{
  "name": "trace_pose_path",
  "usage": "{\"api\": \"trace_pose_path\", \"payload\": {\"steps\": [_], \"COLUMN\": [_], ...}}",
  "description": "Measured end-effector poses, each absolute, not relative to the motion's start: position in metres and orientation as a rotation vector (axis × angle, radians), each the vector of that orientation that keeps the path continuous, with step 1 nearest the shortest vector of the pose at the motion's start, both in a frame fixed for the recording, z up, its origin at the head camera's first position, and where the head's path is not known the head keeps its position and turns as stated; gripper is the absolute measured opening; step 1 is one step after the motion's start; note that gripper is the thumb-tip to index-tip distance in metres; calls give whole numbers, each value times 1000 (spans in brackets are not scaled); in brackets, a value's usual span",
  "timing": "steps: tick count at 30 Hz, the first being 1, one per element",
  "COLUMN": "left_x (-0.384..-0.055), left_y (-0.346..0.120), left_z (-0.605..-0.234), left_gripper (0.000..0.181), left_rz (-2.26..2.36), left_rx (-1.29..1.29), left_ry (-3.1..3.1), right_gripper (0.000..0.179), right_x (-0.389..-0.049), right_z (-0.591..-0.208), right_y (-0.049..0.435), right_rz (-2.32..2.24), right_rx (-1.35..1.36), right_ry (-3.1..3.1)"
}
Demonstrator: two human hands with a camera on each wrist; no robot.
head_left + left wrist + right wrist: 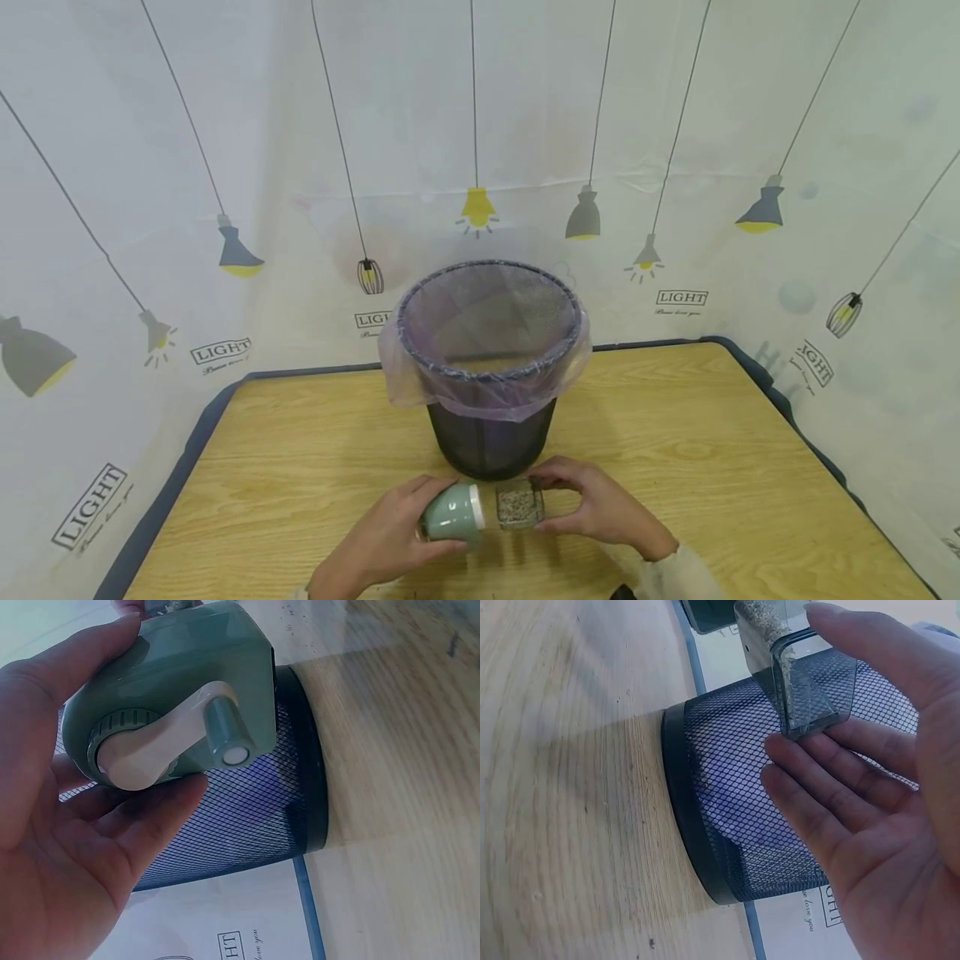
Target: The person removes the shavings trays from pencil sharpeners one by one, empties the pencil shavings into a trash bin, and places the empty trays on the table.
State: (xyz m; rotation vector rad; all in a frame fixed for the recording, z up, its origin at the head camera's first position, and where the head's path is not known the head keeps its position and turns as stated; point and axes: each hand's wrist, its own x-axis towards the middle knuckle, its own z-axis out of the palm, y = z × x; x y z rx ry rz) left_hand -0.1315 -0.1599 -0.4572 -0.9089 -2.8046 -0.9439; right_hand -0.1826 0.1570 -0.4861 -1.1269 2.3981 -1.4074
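My left hand [390,529] grips a green pencil sharpener [452,512], tipped so its white-edged end points right. In the left wrist view, the sharpener's pale crank [169,742] faces the camera, with thumb on one side and fingers on the other. A clear shavings drawer [517,507] sits just right of the sharpener, with a small gap between them. My right hand [592,504] pinches this drawer by its outer end, between thumb and fingertips. Pale shavings [763,619] lie inside the drawer. Both things are held above the table, in front of the bin.
A black mesh bin [487,446] stands right behind the hands on the wooden table [300,467]. A translucent purple bag [408,375] lines it and folds over its rim. Small dark specks dot the tabletop near the bin. A lamp-patterned cloth [525,125] hangs behind and at both sides.
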Motion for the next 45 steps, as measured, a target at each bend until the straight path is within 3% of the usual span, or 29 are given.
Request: {"api": "trace_pose_path", "payload": {"steps": [37,45], "left_x": [-142,-141], "left_y": [-177,-175], "left_z": [-484,-487], "left_gripper": [79,73], "left_rz": [-959,-965], "left_rx": [-768,-776], "left_ry": [-2978,-2964], "right_gripper": [53,51], "right_x": [-184,-185], "right_z": [-486,-486], "right_y": [174,174], "right_rz": [-1492,-1492], "right_rx": [-1061,-1091], "right_ry": [2396,2408]}}
